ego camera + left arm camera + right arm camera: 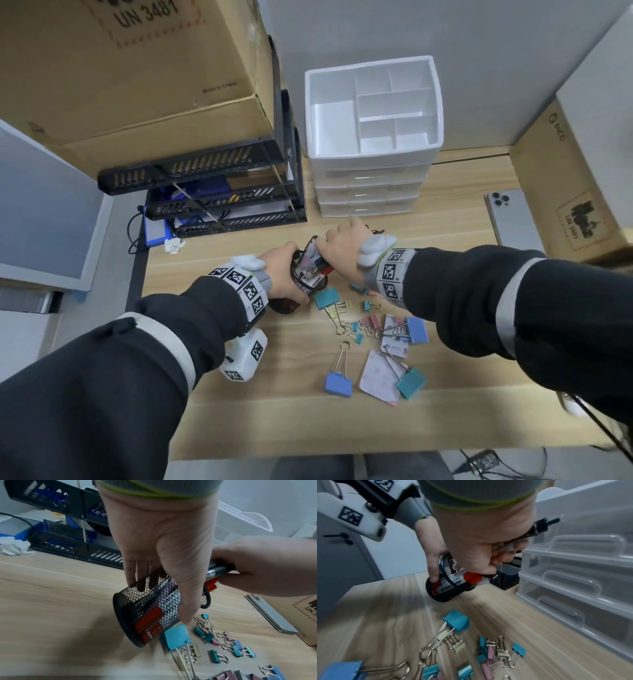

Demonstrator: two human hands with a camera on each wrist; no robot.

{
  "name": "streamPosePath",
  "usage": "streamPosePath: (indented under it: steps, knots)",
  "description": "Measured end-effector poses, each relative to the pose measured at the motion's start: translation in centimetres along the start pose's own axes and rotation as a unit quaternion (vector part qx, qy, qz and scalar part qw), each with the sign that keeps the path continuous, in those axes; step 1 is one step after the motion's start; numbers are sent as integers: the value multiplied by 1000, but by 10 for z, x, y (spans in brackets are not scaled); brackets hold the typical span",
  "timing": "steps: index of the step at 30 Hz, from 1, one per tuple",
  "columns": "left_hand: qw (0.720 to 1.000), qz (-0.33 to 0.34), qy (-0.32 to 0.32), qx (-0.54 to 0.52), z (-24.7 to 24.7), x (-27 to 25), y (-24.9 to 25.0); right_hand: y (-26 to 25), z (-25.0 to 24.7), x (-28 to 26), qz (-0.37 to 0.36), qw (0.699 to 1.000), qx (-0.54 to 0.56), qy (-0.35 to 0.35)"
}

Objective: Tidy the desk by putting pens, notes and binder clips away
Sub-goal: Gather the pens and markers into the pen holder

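pens: right hand [342, 247] gripping a bunch [537, 530] at tilted mesh cup [150, 609], left hand [286, 277] gripping cup | clips [359, 325], notes [380, 378] lower right of frame, still loose on surface [260, 428] | barely started tbh

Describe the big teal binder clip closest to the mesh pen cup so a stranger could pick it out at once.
Start at the white drawer unit at the back of the desk and come forward to the tilted black mesh pen cup gripped by the left hand. The teal binder clip lies on the desk right beside the cup's base. It is the widest clip there; the neighbouring clips are much smaller.
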State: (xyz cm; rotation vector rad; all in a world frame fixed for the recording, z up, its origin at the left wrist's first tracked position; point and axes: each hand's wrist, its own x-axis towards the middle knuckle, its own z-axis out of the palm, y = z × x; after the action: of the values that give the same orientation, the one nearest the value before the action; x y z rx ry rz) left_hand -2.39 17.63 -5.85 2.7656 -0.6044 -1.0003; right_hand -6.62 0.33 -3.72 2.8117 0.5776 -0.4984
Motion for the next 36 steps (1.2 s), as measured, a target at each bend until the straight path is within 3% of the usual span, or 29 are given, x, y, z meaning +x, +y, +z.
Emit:
streamPosePath:
  steps: [5,8,11,17,21,24,26,28,31,33,36]
  knots:
    - [1000,13,-7,-19,6,-3,3,-24,-1,4,9,1000,-7,0]
    - [999,18,-6,-29,10,-6,2,-31,-3,4,-20,1000,-5,-10]
    - [998,25,1,-56,10,-7,3,-29,-8,0,-62,997,-6,38]
    - [996,41,20,-78,6,-10,3,-11,-17,-4,-145,982,92,78]
    - [995,40,29,-92,5,-12,2,8,-10,-9,-126,939,269,174]
    - [993,37,34,-110,4,-12,1,21,0,-14,17,875,415,250]
    - [991,41,41,-123,3,-11,2,29,7,-19,111,810,537,206]
    - [989,52,46,-132,2,-9,6,39,21,-27,149,758,627,103]
    - [985,70,60,-146,-1,-6,12,46,49,-40,129,793,594,-39]
    - [982,83,63,-156,-2,-3,20,42,60,-48,99,810,571,-88]
    - [978,115,54,-164,0,4,40,34,60,-51,75,777,622,-70]
